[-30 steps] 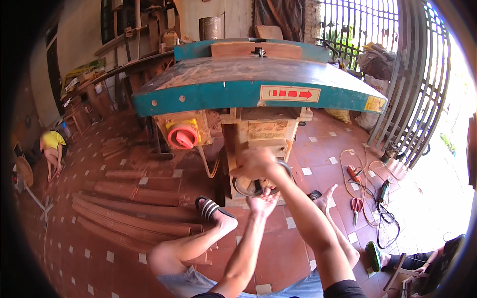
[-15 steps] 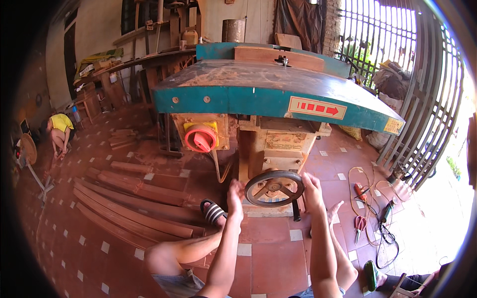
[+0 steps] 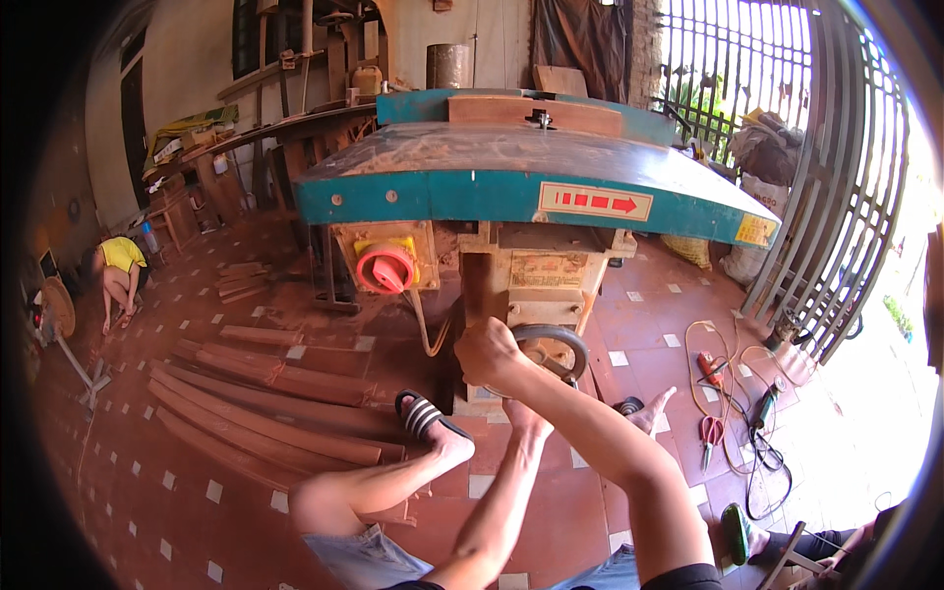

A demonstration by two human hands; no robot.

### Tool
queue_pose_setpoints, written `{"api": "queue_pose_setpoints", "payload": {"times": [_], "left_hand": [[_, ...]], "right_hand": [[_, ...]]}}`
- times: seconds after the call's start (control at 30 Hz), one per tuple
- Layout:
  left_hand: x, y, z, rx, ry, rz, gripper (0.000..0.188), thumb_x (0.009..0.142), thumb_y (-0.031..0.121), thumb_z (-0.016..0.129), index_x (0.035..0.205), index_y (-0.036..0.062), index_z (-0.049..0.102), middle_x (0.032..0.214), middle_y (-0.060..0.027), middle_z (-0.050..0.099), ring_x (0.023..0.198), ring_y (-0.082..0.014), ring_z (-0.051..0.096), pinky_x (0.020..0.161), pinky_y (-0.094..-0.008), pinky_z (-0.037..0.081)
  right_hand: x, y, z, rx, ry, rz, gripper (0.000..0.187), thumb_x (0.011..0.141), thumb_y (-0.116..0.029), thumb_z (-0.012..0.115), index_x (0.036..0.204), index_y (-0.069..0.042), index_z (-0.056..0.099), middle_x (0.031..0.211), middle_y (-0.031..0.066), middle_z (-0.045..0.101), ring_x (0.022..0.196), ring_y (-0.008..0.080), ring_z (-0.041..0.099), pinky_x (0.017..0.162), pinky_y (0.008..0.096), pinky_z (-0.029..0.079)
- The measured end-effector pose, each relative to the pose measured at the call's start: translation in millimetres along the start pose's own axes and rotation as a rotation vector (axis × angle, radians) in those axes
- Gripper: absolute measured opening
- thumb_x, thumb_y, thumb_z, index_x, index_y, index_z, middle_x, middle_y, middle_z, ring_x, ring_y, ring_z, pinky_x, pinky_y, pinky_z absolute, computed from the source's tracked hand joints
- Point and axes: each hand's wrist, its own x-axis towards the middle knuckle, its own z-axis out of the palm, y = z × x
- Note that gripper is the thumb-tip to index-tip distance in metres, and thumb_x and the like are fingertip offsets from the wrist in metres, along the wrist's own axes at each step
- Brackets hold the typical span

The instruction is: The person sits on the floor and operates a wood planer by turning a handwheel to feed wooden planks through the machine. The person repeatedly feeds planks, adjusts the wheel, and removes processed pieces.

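A dark spoked handwheel [image 3: 559,337] sits on the front of a woodworking machine with a teal-edged table [image 3: 442,200]. My right hand [image 3: 487,352] is closed at the wheel's left side, its forearm crossing over the front and hiding much of the wheel. Below that forearm, my left hand [image 3: 529,417] is at the wheel's lower rim, with its fingers mostly hidden. Up and to the left of the wheel is a round red switch knob [image 3: 385,270] on a yellow plate.
Long reddish boards [image 3: 265,413] lie on the tiled floor to the left. At right are red-handled scissors [image 3: 711,433], an orange power tool [image 3: 709,369], an angle grinder [image 3: 769,401] and cords. A person in yellow [image 3: 122,258] crouches far left; another person's green shoe [image 3: 734,534] shows lower right.
My right hand has swept from the wheel's right side over to its left, the arm now crossing my left one. My left hand has dropped from the left side to the lower rim.
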Motion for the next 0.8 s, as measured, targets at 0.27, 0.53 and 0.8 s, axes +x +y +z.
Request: {"api": "queue_pose_setpoints", "payload": {"times": [0.27,0.53,0.8], "left_hand": [[2.7,73.3,171.6,2.063,0.304,0.109,0.070,0.104,0.064,0.030,0.059,0.0152,0.053,0.052,-0.0012,0.049,0.047,-0.0183,0.050,0.049,-0.0401,0.042],[55.8,-23.0,206.7,3.345,-0.880,-0.118,0.053,0.092,0.057,0.061,0.097,0.0063,0.075,0.083,-0.0117,0.074,0.079,-0.0237,0.073,0.072,-0.0412,0.057],[10.6,107.5,123.8,1.628,0.167,0.539,0.043,0.103,0.044,0.055,0.118,0.0054,0.066,0.111,-0.0056,0.067,0.098,-0.0188,0.063,0.093,-0.0336,0.050]], "right_hand": [[-86.4,86.0,93.8,1.519,0.769,0.352,0.054,0.096,-0.058,0.058,0.089,-0.007,0.074,0.077,0.0054,0.069,0.065,0.0157,0.064,0.057,0.0295,0.049],[-40.3,-10.4,166.1,3.112,1.396,0.066,0.049,0.105,-0.054,0.043,0.075,-0.017,0.054,0.056,-0.0067,0.042,0.047,0.0094,0.038,0.050,0.0252,0.033],[-76.3,67.4,172.3,2.029,1.206,0.517,0.031,0.105,-0.032,0.050,0.110,-0.005,0.066,0.094,0.0044,0.067,0.079,0.0154,0.063,0.076,0.0347,0.052]]}}
